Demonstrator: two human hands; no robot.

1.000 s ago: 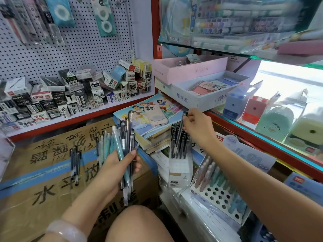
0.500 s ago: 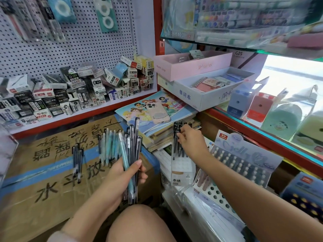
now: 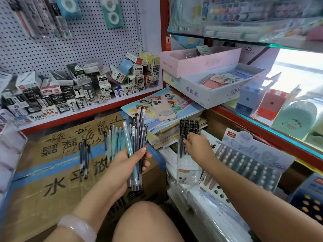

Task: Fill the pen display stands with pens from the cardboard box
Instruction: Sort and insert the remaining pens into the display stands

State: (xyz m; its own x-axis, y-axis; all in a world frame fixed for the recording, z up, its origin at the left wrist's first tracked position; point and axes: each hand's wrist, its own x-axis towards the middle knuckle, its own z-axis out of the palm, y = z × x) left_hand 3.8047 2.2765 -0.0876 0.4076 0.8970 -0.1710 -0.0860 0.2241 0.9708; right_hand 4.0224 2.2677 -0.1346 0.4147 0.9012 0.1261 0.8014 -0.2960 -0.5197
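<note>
My left hand (image 3: 128, 165) grips a bundle of pens (image 3: 135, 137), black ones and a teal one, held upright over the taped cardboard box (image 3: 52, 180). More teal pens (image 3: 113, 142) and a few black pens (image 3: 83, 154) lie on the box lid. My right hand (image 3: 197, 145) pinches a black pen (image 3: 182, 145) among the black pens standing in a small white display stand (image 3: 187, 170). To its right sits a perforated white stand (image 3: 216, 189) with a few pale pens, and behind it a filled blue display stand (image 3: 251, 165).
A phone (image 3: 163, 109) lies on a stack of colouring books (image 3: 157, 103). Small boxes crowd the pegboard shelf (image 3: 70, 95) on the left. A red-edged glass counter (image 3: 262, 133) with sharpeners runs along the right. My knee (image 3: 145, 222) is at the bottom.
My right hand brought a black pen down from above the small white stand into it and now holds it low among the others. The left hand's bundle stayed nearly in place.
</note>
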